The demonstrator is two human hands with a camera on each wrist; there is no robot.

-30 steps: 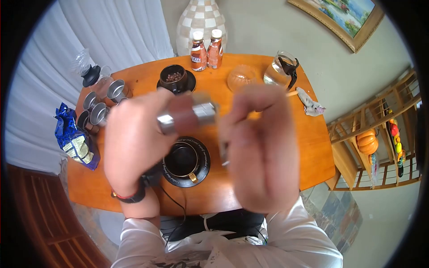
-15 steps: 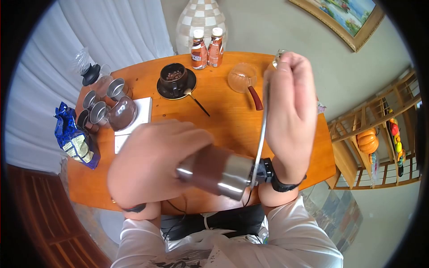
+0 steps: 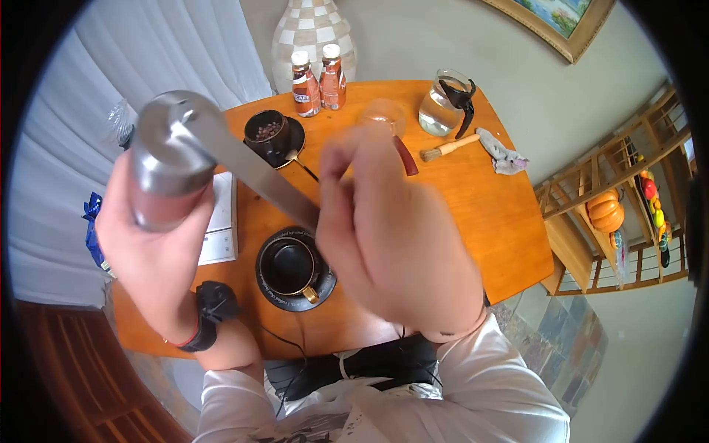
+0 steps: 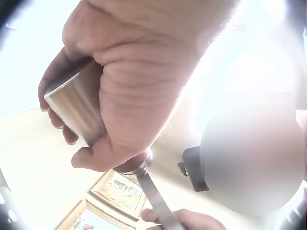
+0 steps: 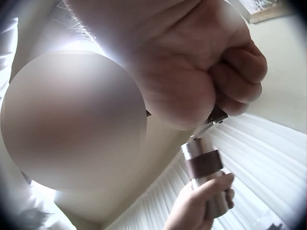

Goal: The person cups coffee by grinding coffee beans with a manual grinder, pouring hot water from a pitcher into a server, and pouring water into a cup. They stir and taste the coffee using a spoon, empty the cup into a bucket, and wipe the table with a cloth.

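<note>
My left hand [image 3: 159, 258] grips a metal hand coffee grinder [image 3: 173, 148] with a brown band, raised over the table's left side. Its flat steel crank [image 3: 255, 173] reaches from the lid toward my right hand [image 3: 399, 236]. The right fingers are curled round the crank's far end and hide the knob. In the right wrist view the grinder body [image 5: 204, 165] stands tilted in the left hand. The left wrist view shows the left thumb and fingers wrapped round the steel body [image 4: 79, 108]. Below, between the hands, sits a black cup [image 3: 288, 267] on a dark saucer [image 3: 269, 295].
Behind stand a black cup of coffee beans [image 3: 267, 133], a spoon [image 3: 303, 166], two bottles [image 3: 306, 88], a water jug [image 3: 439, 111] and a red-handled glass pot [image 3: 384, 114]. A brush [image 3: 450, 148] and grey cloth [image 3: 502, 153] lie right; a blue bag [image 3: 92, 229] stands left.
The grinder has moved from low between the hands up to the left, its lid now facing the camera. The crank has swung round, with the right hand circling along at its end.
</note>
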